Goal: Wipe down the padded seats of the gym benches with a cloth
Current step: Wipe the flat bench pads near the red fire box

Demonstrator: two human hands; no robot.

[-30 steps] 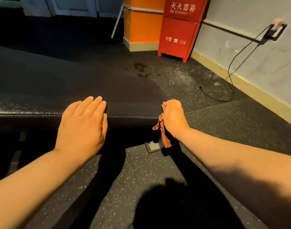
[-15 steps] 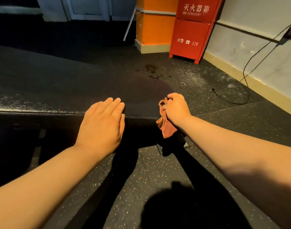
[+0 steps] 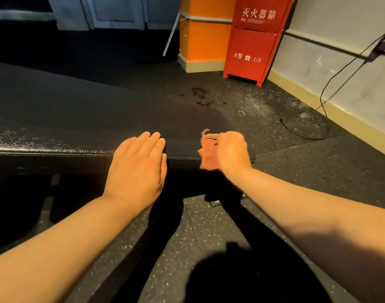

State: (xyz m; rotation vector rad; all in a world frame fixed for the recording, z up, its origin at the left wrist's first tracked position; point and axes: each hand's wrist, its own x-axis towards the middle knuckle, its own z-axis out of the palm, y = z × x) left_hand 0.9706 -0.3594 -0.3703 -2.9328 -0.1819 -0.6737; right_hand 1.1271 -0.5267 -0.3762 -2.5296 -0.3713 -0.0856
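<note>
Head view: the left hand point(image 3: 136, 169) lay flat with straight fingers on the near edge of the padded seat point(image 3: 82, 121) – probably bracing. The right hand point(image 3: 231, 150) had its grip clamped on the orange cloth point(image 3: 207, 153), bunched at the seat's right end – likely set to wipe that corner.
</note>
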